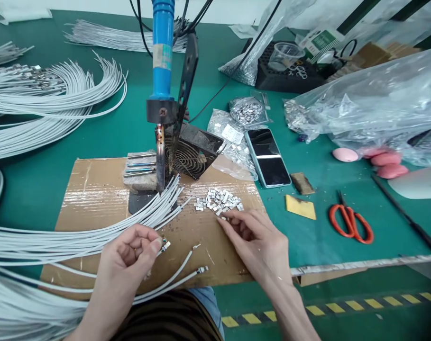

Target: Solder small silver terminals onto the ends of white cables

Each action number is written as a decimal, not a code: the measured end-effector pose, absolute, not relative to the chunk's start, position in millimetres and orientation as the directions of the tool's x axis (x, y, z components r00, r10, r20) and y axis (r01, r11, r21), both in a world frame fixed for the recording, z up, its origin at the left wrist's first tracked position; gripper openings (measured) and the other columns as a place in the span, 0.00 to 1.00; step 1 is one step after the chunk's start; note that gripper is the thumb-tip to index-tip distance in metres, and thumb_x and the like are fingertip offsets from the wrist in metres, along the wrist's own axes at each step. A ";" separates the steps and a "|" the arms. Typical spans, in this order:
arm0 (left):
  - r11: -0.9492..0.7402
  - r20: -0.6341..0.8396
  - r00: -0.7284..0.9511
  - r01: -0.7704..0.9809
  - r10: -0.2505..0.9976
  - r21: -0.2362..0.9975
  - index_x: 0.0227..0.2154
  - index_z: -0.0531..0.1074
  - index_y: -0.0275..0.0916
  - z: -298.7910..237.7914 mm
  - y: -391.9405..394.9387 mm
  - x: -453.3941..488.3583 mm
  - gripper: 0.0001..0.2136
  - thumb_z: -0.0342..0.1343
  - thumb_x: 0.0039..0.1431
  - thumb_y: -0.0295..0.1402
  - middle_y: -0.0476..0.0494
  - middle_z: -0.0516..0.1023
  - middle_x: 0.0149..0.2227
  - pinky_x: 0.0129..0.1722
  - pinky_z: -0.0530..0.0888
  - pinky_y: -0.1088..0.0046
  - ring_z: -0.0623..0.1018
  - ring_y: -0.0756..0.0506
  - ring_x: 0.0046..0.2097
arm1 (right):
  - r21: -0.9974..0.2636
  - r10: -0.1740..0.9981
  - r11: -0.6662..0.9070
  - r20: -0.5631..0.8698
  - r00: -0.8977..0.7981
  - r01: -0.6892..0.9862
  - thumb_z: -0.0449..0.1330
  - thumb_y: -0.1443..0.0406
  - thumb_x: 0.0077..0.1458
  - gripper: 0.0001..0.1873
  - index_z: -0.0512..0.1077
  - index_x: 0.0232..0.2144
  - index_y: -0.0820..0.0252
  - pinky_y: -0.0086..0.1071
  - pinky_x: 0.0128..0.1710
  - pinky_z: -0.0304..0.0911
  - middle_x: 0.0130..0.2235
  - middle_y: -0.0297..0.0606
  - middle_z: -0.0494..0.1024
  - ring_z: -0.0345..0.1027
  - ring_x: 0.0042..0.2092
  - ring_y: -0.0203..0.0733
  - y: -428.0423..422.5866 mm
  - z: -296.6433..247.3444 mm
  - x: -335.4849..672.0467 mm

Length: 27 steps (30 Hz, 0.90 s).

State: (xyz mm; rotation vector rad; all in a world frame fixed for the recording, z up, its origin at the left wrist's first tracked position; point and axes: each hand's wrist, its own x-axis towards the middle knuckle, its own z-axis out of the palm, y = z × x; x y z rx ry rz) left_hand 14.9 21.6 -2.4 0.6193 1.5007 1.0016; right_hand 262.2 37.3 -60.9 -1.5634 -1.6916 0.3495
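Note:
My left hand (133, 253) is closed in a pinch on the end of a white cable (164, 246) tipped with a small metal connector, over a cardboard sheet (94, 189). My right hand (256, 239) reaches with fingers half curled to the near edge of a pile of small metal shells (218, 200); its fingertips touch the pieces, but whether they grip one is hidden. A bundle of white cables (94, 227) runs in from the left. Two more connector-tipped cables (196, 271) lie on the cardboard near me.
A blue-handled soldering iron on a stand (161, 85) hangs over the cardboard beside a small fan (190, 154). A phone (267, 157), bags of metal parts (236, 128), yellow sponge (300, 207) and orange scissors (350, 222) lie to the right. More cable bundles (51, 90) fill the left.

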 end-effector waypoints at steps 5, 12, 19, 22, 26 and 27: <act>0.460 -0.472 -0.106 -0.119 0.875 0.880 0.27 0.81 0.37 -14.9 20.4 6.9 0.08 0.72 0.53 0.35 0.53 0.73 0.20 0.19 0.57 0.85 0.62 0.56 0.20 | -0.636 0.927 0.215 0.372 0.050 0.741 0.66 0.66 0.64 0.03 0.82 0.39 0.56 0.36 0.35 0.67 0.32 0.36 0.80 0.71 0.32 0.42 34.8 -70.4 267.1; 0.405 -0.414 -0.150 -0.085 0.898 0.910 0.27 0.82 0.38 -11.3 19.1 10.6 0.05 0.71 0.52 0.31 0.54 0.74 0.19 0.20 0.60 0.86 0.66 0.56 0.20 | -0.759 0.926 0.078 0.295 0.235 0.646 0.65 0.62 0.67 0.04 0.79 0.39 0.56 0.33 0.31 0.73 0.33 0.35 0.81 0.74 0.29 0.39 26.2 -62.1 250.4; 0.432 -0.447 -0.248 -0.117 0.859 0.894 0.23 0.80 0.37 9.1 21.2 23.8 0.06 0.72 0.46 0.29 0.55 0.73 0.19 0.23 0.61 0.86 0.66 0.56 0.22 | -0.994 0.956 -0.092 -0.073 0.284 0.054 0.68 0.60 0.64 0.06 0.83 0.36 0.55 0.23 0.22 0.72 0.26 0.31 0.80 0.73 0.23 0.34 16.0 -37.3 194.0; 0.456 -0.462 -0.235 -0.083 0.855 0.886 0.23 0.80 0.37 11.0 20.2 22.8 0.06 0.72 0.45 0.30 0.54 0.73 0.19 0.22 0.58 0.85 0.63 0.56 0.22 | -0.983 0.967 -0.136 -0.158 0.198 -0.119 0.70 0.61 0.63 0.06 0.85 0.34 0.55 0.21 0.21 0.70 0.24 0.31 0.79 0.72 0.22 0.32 17.4 -31.9 176.5; 0.445 -0.456 -0.225 -0.100 0.861 0.890 0.22 0.80 0.38 10.9 19.1 22.0 0.05 0.72 0.45 0.28 0.49 0.82 0.29 0.24 0.63 0.86 0.70 0.57 0.24 | -0.977 0.986 -0.124 -0.141 0.090 -0.172 0.71 0.63 0.61 0.04 0.85 0.33 0.52 0.20 0.20 0.64 0.27 0.31 0.80 0.68 0.22 0.29 20.9 -30.9 167.0; 0.439 -0.453 -0.226 -0.112 0.863 0.892 0.21 0.80 0.38 11.0 19.2 22.4 0.06 0.72 0.44 0.27 0.49 0.82 0.30 0.25 0.64 0.87 0.71 0.57 0.24 | -0.985 0.992 -0.089 -0.101 0.077 -0.148 0.71 0.64 0.61 0.04 0.85 0.33 0.52 0.20 0.20 0.62 0.29 0.31 0.80 0.66 0.23 0.28 21.7 -30.7 166.0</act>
